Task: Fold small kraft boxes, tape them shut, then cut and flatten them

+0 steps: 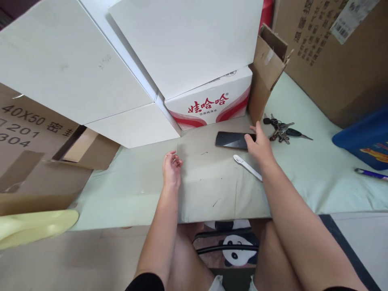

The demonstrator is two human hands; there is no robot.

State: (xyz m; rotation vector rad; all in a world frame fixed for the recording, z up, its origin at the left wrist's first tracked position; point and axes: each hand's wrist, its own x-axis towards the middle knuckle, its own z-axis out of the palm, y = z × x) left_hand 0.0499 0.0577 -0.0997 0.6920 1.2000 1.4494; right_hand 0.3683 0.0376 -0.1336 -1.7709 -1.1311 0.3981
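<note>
A black smartphone (230, 140) lies flat on the pale green cloth, its glossy face up. My right hand (261, 145) grips its right end, thumb at the near edge and fingers toward the far edge. Just below the phone is a slim white plastic tool (246, 166) with a rounded, slotted tip; my right forearm hides its other end. A bunch of keys (281, 130) rests right of that hand. My left hand (172, 167) hovers above or rests on the cloth, palm turned inward. Its fingers are loosely curled and hold nothing I can see.
White boxes (194, 44) are stacked at the back, above a white and red carton (209, 101). A narrow brown box (265, 76) stands beside them. Large cardboard boxes flank both sides. On the right are a blue container (363, 139) and a purple pen (371, 173).
</note>
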